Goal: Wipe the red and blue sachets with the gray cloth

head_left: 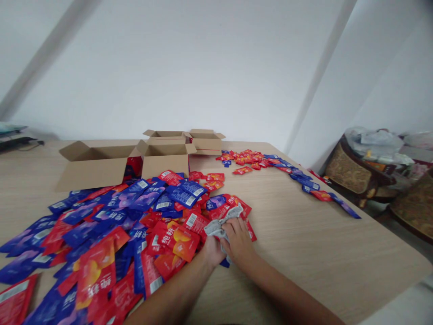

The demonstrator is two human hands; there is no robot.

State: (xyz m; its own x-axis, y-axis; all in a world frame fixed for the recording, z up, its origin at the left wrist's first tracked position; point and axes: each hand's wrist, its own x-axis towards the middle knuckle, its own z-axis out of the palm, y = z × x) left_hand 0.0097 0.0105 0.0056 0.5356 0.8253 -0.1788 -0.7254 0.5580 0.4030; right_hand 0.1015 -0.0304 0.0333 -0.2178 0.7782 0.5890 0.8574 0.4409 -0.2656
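Observation:
A crumpled grey cloth [215,228] is bunched between my two hands, above the right edge of the pile. My left hand [212,251] grips it from below, its fingers partly covered by the fabric. Curled over the cloth's right side is my right hand [239,240], closed on it. Just left of the hands lies a large heap of red sachets [177,239] and blue sachets [125,198], all flat and overlapping. One blue sachet [224,262] peeks out under my hands.
Several open cardboard boxes [165,166] stand behind the heap, flaps up. Farther back is a smaller cluster of red sachets [248,157]. A line of sachets [301,176] follows the table's right edge. Beyond it, patterned chairs [348,169] hold plastic bags [379,142]. A white wall closes the back.

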